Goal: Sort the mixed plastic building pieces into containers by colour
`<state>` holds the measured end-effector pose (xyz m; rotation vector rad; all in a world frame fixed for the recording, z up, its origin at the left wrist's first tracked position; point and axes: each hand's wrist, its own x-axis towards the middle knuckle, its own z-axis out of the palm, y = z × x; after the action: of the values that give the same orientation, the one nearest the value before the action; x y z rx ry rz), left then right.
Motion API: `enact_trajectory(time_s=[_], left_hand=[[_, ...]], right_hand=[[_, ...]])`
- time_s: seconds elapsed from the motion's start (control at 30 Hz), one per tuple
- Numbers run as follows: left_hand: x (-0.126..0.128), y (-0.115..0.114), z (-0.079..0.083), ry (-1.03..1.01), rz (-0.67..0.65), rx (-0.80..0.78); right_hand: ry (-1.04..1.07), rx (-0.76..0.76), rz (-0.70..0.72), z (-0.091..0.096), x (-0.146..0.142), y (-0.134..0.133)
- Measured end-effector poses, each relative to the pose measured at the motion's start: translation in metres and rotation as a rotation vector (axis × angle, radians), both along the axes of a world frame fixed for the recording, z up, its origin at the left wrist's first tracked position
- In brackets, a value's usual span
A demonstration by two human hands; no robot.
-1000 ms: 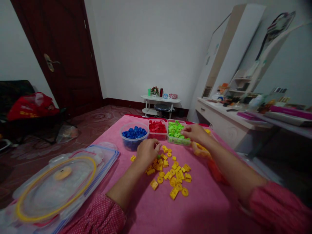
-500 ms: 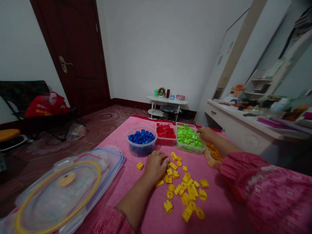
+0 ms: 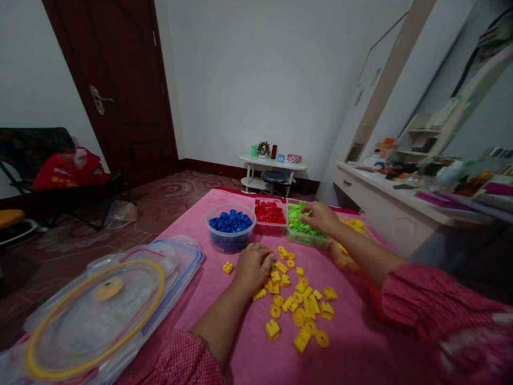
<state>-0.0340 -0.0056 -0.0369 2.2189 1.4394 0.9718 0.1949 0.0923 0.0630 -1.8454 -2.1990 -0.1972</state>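
My left hand (image 3: 252, 266) rests on the pink cloth beside the loose yellow building blocks (image 3: 309, 307), its fingers curled. A small bit of green block (image 3: 273, 266) shows at its fingertips; most of it is hidden. My right hand (image 3: 324, 217) reaches over the clear tub of green building blocks (image 3: 305, 225), fingertips pinched together among the pieces. What lies between those fingers is too small to make out. Behind the right forearm stands a tub with yellow blocks (image 3: 354, 226), partly covered by the arm.
A round tub of blue blocks (image 3: 231, 224) and a tub of red blocks (image 3: 270, 214) stand left of the green one. Stacked clear lids (image 3: 132, 299) lie at the table's left. A single yellow block (image 3: 228, 267) sits left of my left hand. A white dresser (image 3: 385, 192) is at right.
My right hand has moved left from the yellow tub to the green tub, uncovering yellow blocks there. My left hand stays in place; the view has shifted slightly.
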Motion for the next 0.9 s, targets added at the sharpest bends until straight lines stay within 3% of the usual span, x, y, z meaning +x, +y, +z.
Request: enact_trajectory(time_s=[0.17, 0.33, 0.47, 0.7, 0.9], left_hand=[[-0.001, 0.0, 0.0, 0.01, -0.005, 0.011], [0.0, -0.002, 0.001, 0.045, -0.043, 0.035], [0.0, -0.004, 0.003, 0.014, -0.076, 0.038], [-0.003, -0.002, 0.004, -0.089, -0.059, -0.028], [-0.017, 0.005, 0.017, -0.001, -0.281, -0.125]], right_hand=[[0.1, -0.005, 0.127, -0.016, -0.038, -0.066], [0.282, -0.124, 0.095, -0.037, -0.036, -0.106], [0.272, -0.187, 0.004, -0.057, -0.031, -0.114], [0.218, -0.173, -0.093, -0.08, -0.033, -0.118], [0.245, -0.15, -0.078, -0.087, -0.029, -0.119]])
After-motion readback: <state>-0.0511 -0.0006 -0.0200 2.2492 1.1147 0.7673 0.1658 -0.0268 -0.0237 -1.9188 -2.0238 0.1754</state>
